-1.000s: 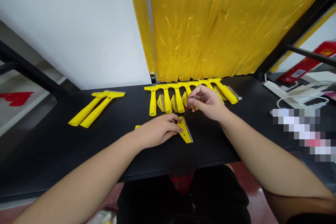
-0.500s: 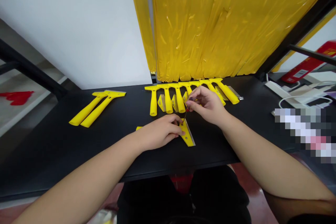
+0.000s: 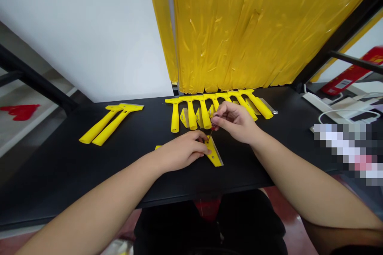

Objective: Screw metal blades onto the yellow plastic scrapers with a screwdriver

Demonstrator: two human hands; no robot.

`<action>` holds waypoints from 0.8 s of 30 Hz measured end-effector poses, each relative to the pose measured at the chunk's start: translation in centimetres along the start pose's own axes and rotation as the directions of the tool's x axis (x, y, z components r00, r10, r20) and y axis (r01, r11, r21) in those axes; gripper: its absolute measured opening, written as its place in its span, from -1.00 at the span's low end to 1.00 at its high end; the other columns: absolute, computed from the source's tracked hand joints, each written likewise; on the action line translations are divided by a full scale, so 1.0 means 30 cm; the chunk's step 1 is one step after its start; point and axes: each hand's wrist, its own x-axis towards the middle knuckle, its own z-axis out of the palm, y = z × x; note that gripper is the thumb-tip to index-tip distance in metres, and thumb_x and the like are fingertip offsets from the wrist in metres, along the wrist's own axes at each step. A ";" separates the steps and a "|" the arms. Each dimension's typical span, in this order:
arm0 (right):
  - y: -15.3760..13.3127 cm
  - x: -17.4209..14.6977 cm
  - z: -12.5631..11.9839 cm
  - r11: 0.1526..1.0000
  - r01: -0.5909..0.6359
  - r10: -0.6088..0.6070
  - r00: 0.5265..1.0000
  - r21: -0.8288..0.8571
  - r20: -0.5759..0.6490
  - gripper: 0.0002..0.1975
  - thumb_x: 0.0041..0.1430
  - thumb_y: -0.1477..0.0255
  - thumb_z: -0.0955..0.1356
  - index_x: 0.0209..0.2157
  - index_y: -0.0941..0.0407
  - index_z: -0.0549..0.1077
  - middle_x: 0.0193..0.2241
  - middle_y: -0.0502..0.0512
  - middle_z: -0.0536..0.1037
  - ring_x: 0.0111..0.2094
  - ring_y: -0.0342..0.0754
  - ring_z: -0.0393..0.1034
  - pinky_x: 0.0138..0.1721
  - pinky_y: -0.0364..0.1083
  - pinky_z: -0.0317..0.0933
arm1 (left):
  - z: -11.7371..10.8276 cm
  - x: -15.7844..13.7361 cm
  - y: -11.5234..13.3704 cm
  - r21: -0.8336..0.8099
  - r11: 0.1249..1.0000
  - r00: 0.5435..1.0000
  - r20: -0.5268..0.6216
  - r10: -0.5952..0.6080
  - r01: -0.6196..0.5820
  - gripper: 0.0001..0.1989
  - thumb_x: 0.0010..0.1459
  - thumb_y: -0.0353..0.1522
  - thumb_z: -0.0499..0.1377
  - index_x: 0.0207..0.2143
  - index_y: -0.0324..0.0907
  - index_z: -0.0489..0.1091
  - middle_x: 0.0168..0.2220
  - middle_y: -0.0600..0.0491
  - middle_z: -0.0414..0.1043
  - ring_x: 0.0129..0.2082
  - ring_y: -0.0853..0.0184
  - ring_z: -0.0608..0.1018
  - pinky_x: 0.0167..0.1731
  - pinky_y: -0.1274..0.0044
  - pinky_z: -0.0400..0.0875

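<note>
One yellow scraper (image 3: pixel 214 156) lies on the black table (image 3: pixel 248 167), the left hand (image 3: pixel 191 149) closed over it, apparently against twisting, while the right hand (image 3: pixel 236 124) pinches a slender screwdriver (image 3: pixel 213 126) steeply at its head; the row of scrapers (image 3: pixel 204 115) behind seems ranged tidily.

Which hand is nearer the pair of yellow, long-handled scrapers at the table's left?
Left. The left hand is right of the scraper pair; the right hand is farther right.
</note>
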 end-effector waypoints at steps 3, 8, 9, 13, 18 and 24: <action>-0.001 0.002 -0.006 1.000 -0.011 0.011 1.000 0.001 0.000 -0.67 0.15 0.25 0.60 -0.36 0.08 0.44 -0.41 -0.01 0.61 -0.47 -0.16 0.53 -0.39 -0.13 0.51 | -0.001 -0.001 0.000 -0.011 1.000 1.000 -0.008 0.004 -0.004 -0.76 0.37 -0.47 0.21 -0.04 -0.06 0.64 0.10 -0.10 0.45 0.02 0.21 0.57 0.08 0.31 0.54; 0.012 0.005 -0.014 1.000 -0.010 0.010 1.000 0.012 0.008 -0.70 0.16 0.27 0.60 -0.35 0.09 0.47 -0.42 -0.01 0.62 -0.48 -0.16 0.53 -0.40 -0.13 0.51 | 0.001 -0.001 -0.001 -0.016 1.000 1.000 -0.010 0.006 -0.006 -0.75 0.37 -0.47 0.21 -0.04 -0.06 0.64 0.11 -0.10 0.45 0.00 0.21 0.58 0.09 0.28 0.54; 0.013 0.004 -0.015 1.000 -0.005 0.005 1.000 0.017 0.020 -0.73 0.18 0.28 0.59 -0.33 0.09 0.49 -0.40 0.01 0.64 -0.46 -0.15 0.55 -0.38 -0.13 0.51 | 0.001 -0.001 0.000 -0.014 1.000 1.000 -0.007 0.002 -0.002 -0.75 0.37 -0.47 0.21 -0.04 -0.06 0.64 0.11 -0.10 0.45 0.01 0.21 0.58 0.10 0.28 0.53; 0.008 -0.004 -0.010 1.000 0.022 -0.024 0.992 0.016 0.126 -0.83 0.31 0.29 0.51 -0.18 0.09 0.58 -0.26 0.09 0.70 -0.31 -0.12 0.60 -0.23 -0.09 0.54 | 0.000 0.001 0.006 -0.002 1.000 1.000 0.003 -0.003 0.003 -0.76 0.37 -0.47 0.22 -0.04 -0.07 0.65 0.11 -0.11 0.46 0.08 0.16 0.56 0.12 0.28 0.52; 0.004 -0.004 -0.013 1.000 0.027 -0.026 0.988 -0.010 0.150 -0.82 0.37 0.24 0.46 -0.17 0.06 0.58 -0.28 0.06 0.67 -0.25 -0.09 0.58 -0.13 -0.05 0.51 | 0.000 0.000 0.010 -0.006 1.000 1.000 -0.009 0.000 0.000 -0.76 0.36 -0.49 0.22 -0.06 -0.07 0.65 0.11 -0.10 0.46 0.10 0.16 0.56 0.14 0.29 0.52; 0.028 0.005 -0.005 0.997 0.077 -0.076 0.995 -0.015 0.060 -0.80 0.32 0.21 0.49 -0.22 0.03 0.53 -0.36 0.02 0.63 -0.35 -0.09 0.55 -0.28 -0.05 0.50 | 0.007 -0.001 0.007 -0.009 1.000 1.000 -0.013 -0.006 0.006 -0.76 0.37 -0.47 0.21 -0.04 -0.07 0.65 0.11 -0.11 0.46 0.03 0.18 0.58 0.08 0.30 0.55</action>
